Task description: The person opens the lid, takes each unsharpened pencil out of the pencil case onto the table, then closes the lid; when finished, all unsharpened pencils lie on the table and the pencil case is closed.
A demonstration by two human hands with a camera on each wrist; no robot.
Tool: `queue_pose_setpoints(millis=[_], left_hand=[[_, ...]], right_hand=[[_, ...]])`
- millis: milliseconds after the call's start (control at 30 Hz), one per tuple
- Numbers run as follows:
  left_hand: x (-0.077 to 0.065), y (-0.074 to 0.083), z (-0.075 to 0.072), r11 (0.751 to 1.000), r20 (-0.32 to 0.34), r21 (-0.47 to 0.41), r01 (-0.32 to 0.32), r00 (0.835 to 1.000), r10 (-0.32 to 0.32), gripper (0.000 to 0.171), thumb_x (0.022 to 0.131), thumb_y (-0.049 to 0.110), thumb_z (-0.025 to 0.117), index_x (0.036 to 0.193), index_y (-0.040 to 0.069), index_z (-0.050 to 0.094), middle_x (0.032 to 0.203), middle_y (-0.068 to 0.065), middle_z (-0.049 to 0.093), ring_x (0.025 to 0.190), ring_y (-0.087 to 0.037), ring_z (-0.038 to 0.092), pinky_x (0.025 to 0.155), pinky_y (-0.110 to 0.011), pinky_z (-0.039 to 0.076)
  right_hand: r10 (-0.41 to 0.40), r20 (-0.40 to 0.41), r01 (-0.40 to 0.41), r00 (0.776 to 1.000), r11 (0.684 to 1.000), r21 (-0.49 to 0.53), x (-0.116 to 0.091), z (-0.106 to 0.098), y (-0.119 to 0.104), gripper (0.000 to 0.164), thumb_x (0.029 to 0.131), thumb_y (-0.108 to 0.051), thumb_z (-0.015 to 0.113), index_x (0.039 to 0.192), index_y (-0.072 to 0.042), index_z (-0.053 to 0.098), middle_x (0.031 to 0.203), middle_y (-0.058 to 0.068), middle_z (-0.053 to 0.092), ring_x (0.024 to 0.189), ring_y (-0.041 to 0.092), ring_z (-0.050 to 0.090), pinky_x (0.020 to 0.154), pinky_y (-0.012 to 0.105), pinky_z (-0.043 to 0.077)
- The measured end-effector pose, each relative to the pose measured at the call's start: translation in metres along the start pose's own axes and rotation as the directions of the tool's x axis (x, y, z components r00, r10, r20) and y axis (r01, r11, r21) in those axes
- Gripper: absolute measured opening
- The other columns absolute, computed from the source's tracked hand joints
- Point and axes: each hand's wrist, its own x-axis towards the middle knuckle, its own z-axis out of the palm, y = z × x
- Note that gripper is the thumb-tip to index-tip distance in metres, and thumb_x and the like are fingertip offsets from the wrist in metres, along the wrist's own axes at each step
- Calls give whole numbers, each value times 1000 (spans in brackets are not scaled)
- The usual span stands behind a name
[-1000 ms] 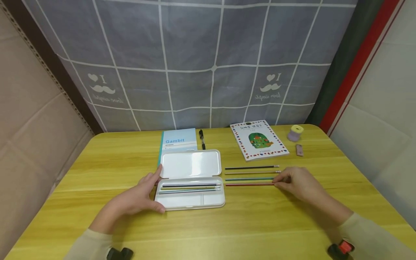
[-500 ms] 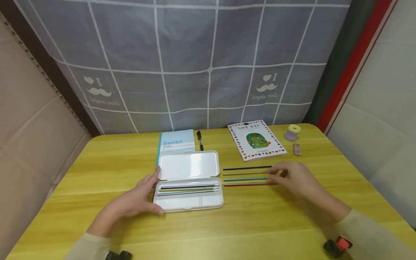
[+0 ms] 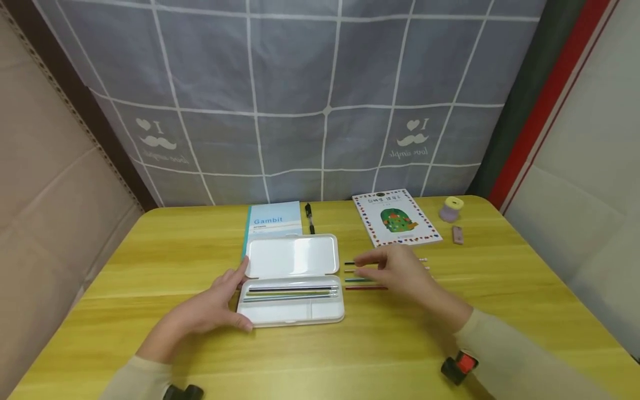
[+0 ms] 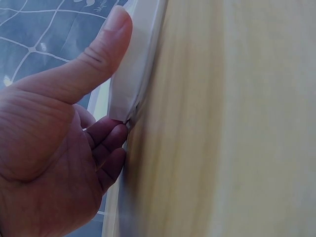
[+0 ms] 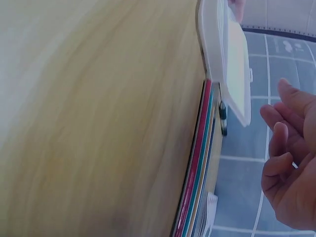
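Observation:
A white pencil case [image 3: 277, 314] lies open on the table, its lid folded back, with several pencils [image 3: 290, 293] in its long compartment. My left hand [image 3: 212, 305] grips the case's left end; in the left wrist view, the thumb [image 4: 96, 54] lies along its side and curled fingertips touch its corner. Right of the case lie several pencils in a row: a red pencil [image 3: 365, 288] nearest me, a green pencil [image 3: 357, 280], a tan one and a black one. Over their middle hovers my right hand [image 3: 402, 272], fingers loosely bent, holding nothing; it partly hides them.
Behind the case lie a blue notebook [image 3: 275, 216], partly under the lid, and a black pen [image 3: 309, 216]. A white picture-covered book [image 3: 397, 219] lies at the back right, beside a yellow-and-purple container [image 3: 451, 209] and a small pinkish block [image 3: 457, 234]. A grey curtain [image 3: 290, 139] hangs behind.
My right hand has left the right end of the red pencil and moved left over the row, towards the case. The left hand has stayed on the case.

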Motion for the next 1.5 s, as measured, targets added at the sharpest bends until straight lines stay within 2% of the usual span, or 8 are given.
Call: queue_pose_setpoints(millis=[100, 167, 300, 400, 600, 867, 1133, 1500], left_hand=[[-1, -2, 1, 1000, -4, 2, 5, 1000, -5, 140, 74, 40, 92, 165, 1, -6, 140, -14, 47, 140, -44, 31, 117, -70, 22], [-1, -4, 1, 1000, -6, 1, 2, 1000, -2, 140, 74, 39, 93, 165, 0, -6, 140, -14, 47, 140, -44, 32, 117, -70, 22], [-2, -3, 3, 1000, -2, -7, -8, 1000, 8, 139, 74, 37, 93, 165, 0, -6, 140, -15, 47, 138, -44, 33, 116, -70, 22], [-2, -2, 2, 1000, -5, -2, -1, 1000, 1, 139, 74, 39, 93, 166, 2, -6, 143, -16, 46, 140, -44, 32, 117, -69, 23], [0, -3, 2, 1000, -1, 3, -2, 1000, 2, 139, 75, 39, 92, 166, 1, -6, 143, -16, 45, 140, -43, 31, 117, -69, 23], [0, -2, 2, 1000, -7, 8, 12, 1000, -12, 140, 74, 40, 93, 166, 2, -5, 145, -17, 44, 141, -44, 30, 117, -68, 23], [-1, -2, 2, 1000, 2, -10, 15, 1000, -15, 139, 74, 37, 93, 166, 1, -5, 144, -17, 44, 140, -43, 30, 117, -67, 23], [0, -6, 3, 1000, -1, 14, 19, 1000, -19, 140, 74, 43, 91, 166, 2, -6, 144, -14, 45, 140, -41, 31, 118, -66, 24]], right_hand=[[-2, 34, 1, 999, 1000, 22, 7, 14, -9, 23, 89, -22, 85, 109, -11, 83, 101, -1, 80, 56, 8, 46, 52, 24, 40], [-14, 56, 12, 998, 999, 34, 10, 22, -13, 23, 88, -22, 85, 109, -11, 83, 103, -1, 80, 61, 9, 54, 57, 26, 46], [-34, 101, 28, 994, 997, 68, 15, 38, -18, 23, 89, -23, 85, 109, -13, 83, 106, -3, 79, 93, 16, 72, 83, 37, 58], [-10, 138, -3, 990, 996, 88, 18, 48, -20, 23, 89, -22, 85, 110, -14, 83, 108, -5, 79, 111, 17, 70, 97, 43, 56], [26, 199, -44, 980, 995, 88, 20, 61, -20, 28, 85, -16, 88, 112, -10, 82, 106, -4, 79, 108, 14, 71, 97, 39, 55], [27, 195, -41, 981, 997, 66, 22, 66, -18, 25, 86, -15, 87, 110, -11, 82, 104, -4, 80, 107, 14, 72, 97, 41, 55], [24, 219, -41, 975, 996, 75, 22, 69, -18, 20, 86, -13, 87, 106, -12, 83, 99, -7, 79, 98, 8, 69, 89, 34, 55], [11, 277, -22, 961, 999, 37, 22, 66, -22, 20, 91, -13, 83, 111, -13, 82, 106, -8, 78, 113, 13, 68, 100, 41, 53]])
